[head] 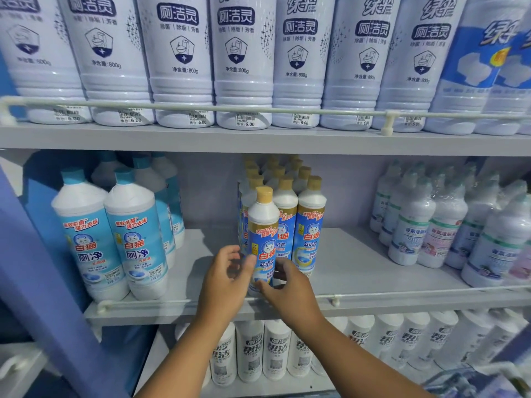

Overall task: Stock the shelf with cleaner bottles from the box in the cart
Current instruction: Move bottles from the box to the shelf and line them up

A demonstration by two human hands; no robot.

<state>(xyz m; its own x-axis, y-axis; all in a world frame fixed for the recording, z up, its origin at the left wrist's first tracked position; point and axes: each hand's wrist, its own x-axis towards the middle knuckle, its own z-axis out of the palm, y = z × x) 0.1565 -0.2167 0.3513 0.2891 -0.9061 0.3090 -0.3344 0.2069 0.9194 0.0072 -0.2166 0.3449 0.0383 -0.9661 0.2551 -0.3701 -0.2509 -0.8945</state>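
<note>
White plastic rail [373, 294] along the front edge of the middle shelf [359, 268], nearest of all and the first hazard: bottle base just behind it, so a low pull-back of the wrists could catch the rail and tip the load forward. Both hands at the lower body of the yellow-capped cleaner bottle [263, 239]. Left hand [227, 280] beside it with fingers [232, 254] loosely spread, thumb against the label, apparently not clamped. Right hand [290, 288] curled round the bottom of the bottle, fingers pinching near its base. Bottle upright at the front of the shelf, roughly mid-width, touching or nearly touching the matching group [296, 219] behind.

Likely risks: release before the base sits flat, leaving a tall narrow bottle to rock; a push too hard, knocking the packed rows behind like skittles; label turned off front. Further left, blue-capped bottles [115, 239]; further right, wrapped white bottles [431, 225], both well apart from the hands.
</note>
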